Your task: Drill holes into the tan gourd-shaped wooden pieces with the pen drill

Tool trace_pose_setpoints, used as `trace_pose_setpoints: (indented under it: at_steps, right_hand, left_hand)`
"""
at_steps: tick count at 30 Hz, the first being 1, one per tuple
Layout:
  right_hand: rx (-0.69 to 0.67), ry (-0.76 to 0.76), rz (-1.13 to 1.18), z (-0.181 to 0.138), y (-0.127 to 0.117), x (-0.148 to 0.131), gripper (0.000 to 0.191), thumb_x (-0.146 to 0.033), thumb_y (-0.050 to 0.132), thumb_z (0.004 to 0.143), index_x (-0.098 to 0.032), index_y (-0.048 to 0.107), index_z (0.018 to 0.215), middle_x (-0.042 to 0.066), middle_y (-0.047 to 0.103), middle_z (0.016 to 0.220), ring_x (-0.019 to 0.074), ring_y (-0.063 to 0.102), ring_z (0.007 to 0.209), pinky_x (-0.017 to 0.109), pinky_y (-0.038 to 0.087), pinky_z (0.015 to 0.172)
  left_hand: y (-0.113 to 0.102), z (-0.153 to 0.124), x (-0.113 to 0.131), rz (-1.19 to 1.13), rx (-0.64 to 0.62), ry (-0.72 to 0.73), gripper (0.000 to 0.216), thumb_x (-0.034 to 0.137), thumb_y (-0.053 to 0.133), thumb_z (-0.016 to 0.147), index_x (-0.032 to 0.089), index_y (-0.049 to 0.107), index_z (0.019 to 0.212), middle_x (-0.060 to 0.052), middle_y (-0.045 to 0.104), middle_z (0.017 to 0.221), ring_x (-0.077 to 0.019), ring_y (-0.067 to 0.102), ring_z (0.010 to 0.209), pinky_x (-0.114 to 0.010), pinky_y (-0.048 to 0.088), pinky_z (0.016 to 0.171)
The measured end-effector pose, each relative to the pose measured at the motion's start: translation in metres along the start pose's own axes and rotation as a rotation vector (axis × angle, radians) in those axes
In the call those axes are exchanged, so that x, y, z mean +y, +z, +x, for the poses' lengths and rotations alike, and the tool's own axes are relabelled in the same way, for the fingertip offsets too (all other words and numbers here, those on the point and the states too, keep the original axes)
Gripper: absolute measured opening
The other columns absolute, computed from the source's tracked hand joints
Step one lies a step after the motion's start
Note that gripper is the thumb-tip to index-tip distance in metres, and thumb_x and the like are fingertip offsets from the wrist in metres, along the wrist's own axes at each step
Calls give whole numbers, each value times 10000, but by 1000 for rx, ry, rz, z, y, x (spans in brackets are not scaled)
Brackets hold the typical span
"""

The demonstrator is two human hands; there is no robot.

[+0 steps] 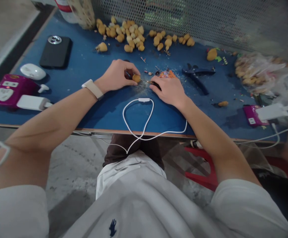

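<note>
My left hand [124,75] is closed around a small yellow-brown gourd [136,78], one end of which shows past the fingertips. Something dark shows between the thumb and fingers of that hand; I cannot make out what it is. Facing it from the right, my right hand [168,88] grips a thin dark-handled tool [156,85], most of it covered by the fingers. Its small tip points toward the gourd, with a narrow gap between them. Pale dust and crumbs [142,89] lie on the blue tabletop [104,114] beneath both hands.
Many small gourds [131,34] lie along the back by a perforated metal panel [196,19]. Dark blue pliers [196,76] rest right of my hands. A phone [55,52], purple socket block [12,91] and looped white cable [126,120] lie around. Bagged gourds [253,72] sit far right.
</note>
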State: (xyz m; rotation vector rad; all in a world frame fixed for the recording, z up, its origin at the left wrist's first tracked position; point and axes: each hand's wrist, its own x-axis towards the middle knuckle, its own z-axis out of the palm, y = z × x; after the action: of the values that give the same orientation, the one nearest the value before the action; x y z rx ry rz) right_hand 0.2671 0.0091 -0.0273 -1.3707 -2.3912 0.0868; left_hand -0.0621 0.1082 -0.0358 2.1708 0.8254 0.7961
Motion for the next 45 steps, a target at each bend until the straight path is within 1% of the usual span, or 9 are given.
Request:
trace_pose_setpoints:
  at_steps: [9,15,20,25,28,31,34,38,45]
  right_hand:
    - [-60,42,-62,1,-8,-11,610,-740,510,1337,-283,863,1534,151,945,1247,500,885,1231,690,683,1163]
    - [-135,84,-163,2,-18,-25,652,-668,402,1359,-262,830,1635,175,952,1332,507,876,1281,648,672,1128]
    - [-173,100,-216,1,-26,-34,653,-633,357,1369,-282,811,1679,161,959,1391,484,872,1317,589,665,1093]
    - [-174,102,-222,2,-25,-33,656,-612,343,1368,-287,799,1711,167,957,1428,490,872,1337,586,656,1089]
    - [-156,86,-213,1,-24,-31,687,-638,322,1366,-283,812,1689,166,960,1418,487,878,1319,575,657,1066]
    - [-161,91,-220,1,-24,-31,703,-662,315,1365,-281,824,1665,166,962,1388,489,881,1305,574,655,1060]
    - [-163,90,-217,1,-24,-31,690,-667,331,1367,-292,821,1675,163,963,1384,489,882,1298,580,657,1065]
    - [-148,80,-217,1,-23,-31,679,-676,346,1370,-301,820,1677,152,967,1379,480,889,1278,581,668,1064]
    - [-182,103,-223,2,-26,-35,630,-602,377,1361,-282,816,1679,172,955,1443,492,879,1324,597,662,1083]
  left_hand:
    - [1,0,4,27,-3,11,678,798,1126,865,272,877,1213,7,842,1035,-247,609,1053,-456,639,1114]
    - [-2,-11,35,81,-1,-89,703,859,1042,877,280,924,1258,-56,916,1165,-337,750,1123,-545,679,1179]
    - [-3,-13,47,79,-13,-127,781,896,1015,826,267,948,1284,-56,945,1278,-326,735,1147,-554,662,1194]
    - [-4,-13,44,65,-35,-141,758,863,1021,851,289,944,1340,-44,907,1083,-378,718,1299,-546,627,1248]
    - [-4,-13,43,62,-24,-129,677,799,1021,845,302,953,1299,-68,923,1135,-396,765,1262,-579,653,1205]
    - [-4,-13,43,68,-8,-119,658,797,1011,832,309,960,1270,-77,947,1253,-384,792,1197,-591,679,1163]
    - [-4,-13,44,82,-7,-112,731,853,1002,837,284,963,1294,-70,955,1319,-345,772,1145,-589,679,1169]
    - [-4,-13,44,82,-35,-120,824,902,1004,871,249,949,1371,-60,954,1306,-333,729,1178,-598,649,1225]
    - [-3,-13,41,105,-16,-84,734,859,956,871,275,976,1316,-72,959,1347,-306,771,1123,-564,690,1156]
